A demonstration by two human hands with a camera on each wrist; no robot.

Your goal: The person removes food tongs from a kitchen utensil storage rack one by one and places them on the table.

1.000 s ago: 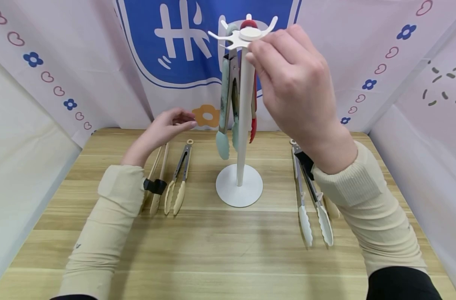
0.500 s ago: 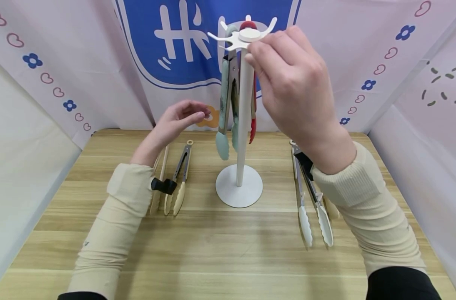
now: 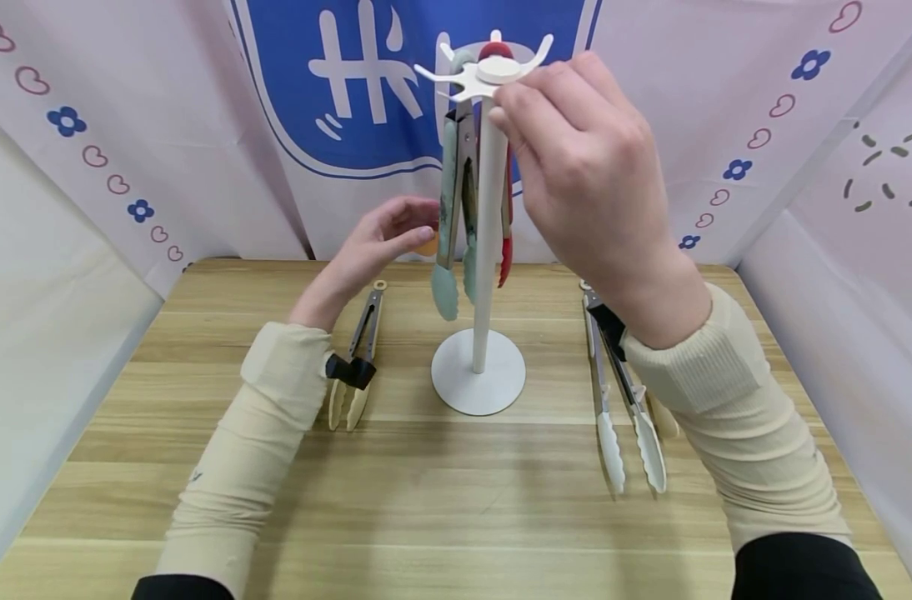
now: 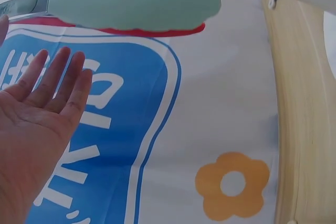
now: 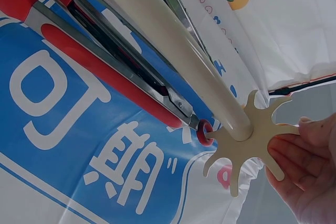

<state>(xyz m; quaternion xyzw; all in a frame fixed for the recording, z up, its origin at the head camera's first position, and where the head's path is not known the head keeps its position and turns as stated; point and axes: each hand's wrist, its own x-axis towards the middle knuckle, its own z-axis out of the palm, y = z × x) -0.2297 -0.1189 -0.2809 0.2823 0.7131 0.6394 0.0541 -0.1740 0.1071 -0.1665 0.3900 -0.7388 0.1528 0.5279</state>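
A pale wood-grain desk [image 3: 456, 500] meets a white printed fabric backdrop [image 3: 276, 225]. A blue panel [image 3: 396, 146] with white lettering dominates it, above an orange flower print [image 4: 232, 203]. Reddish heart outlines [image 3: 32, 81] and blue flowers [image 3: 738, 170] alternate in slanting lines; short green dashes [image 3: 901, 152] dot the right side.

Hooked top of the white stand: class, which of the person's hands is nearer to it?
Right: the right hand grips the hooked top, while the left hand is lower, beside the hanging mint tongs.

A rack [image 3: 488, 250] bearing hanging tongs [image 3: 447, 192] stands on the bench [image 3: 471, 508] between the left tongs [image 3: 361, 329] and the right tongs [image 3: 602, 387].
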